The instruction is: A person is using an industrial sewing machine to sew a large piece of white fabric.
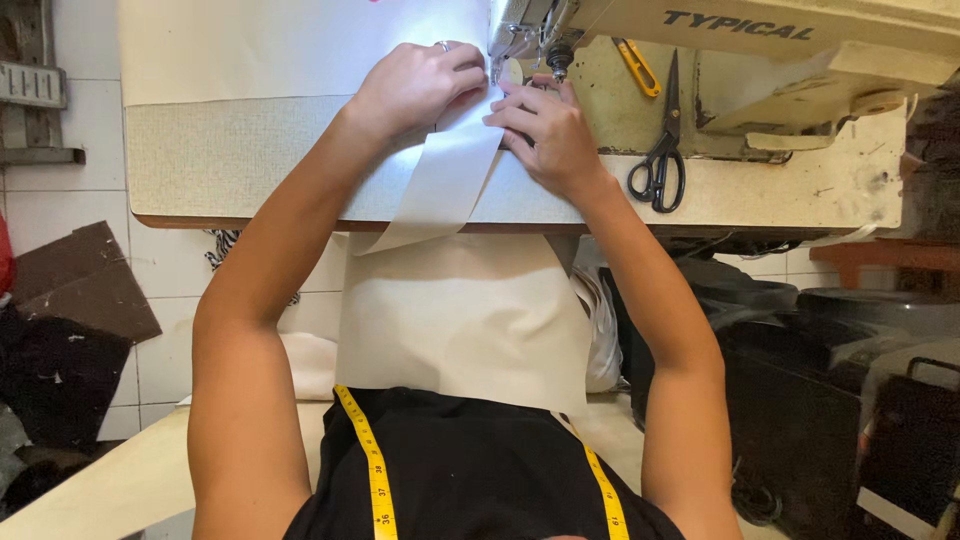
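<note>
Draped round the neck, closest to the lens, a yellow measuring tape (375,470) runs down both sides of a black top (470,470); hung there, it is within reach without taking table space.

Far left, dark scraps of board (85,280) lean against a white tiled wall (60,150). Next comes the pale sewing table (230,160), with a wide sheet of cream fabric (300,45) lying flat across its far part.

On the table edge of that sheet the left hand (420,85) is curled, knuckles up, fingers bunched and pressing down on the cream fabric strip (450,175). The strip starts at the needle area, crosses the table edge and falls onto a larger cream panel (460,320) hanging over the lap, probably so its weight does not drag sideways. The right hand (545,135) lies just beside the left, fingers together and extended flat on the strip's right edge, apparently steering it straight toward the presser foot (555,60).

Further right, yellow thread snips (637,65) and black-handled scissors (662,150) lie on the machine bed, well clear of the hands. Above them the beige sewing machine (800,50) carries a dark printed name along its arm. At the far right, dark bins and bags (850,400) crowd the floor.
</note>
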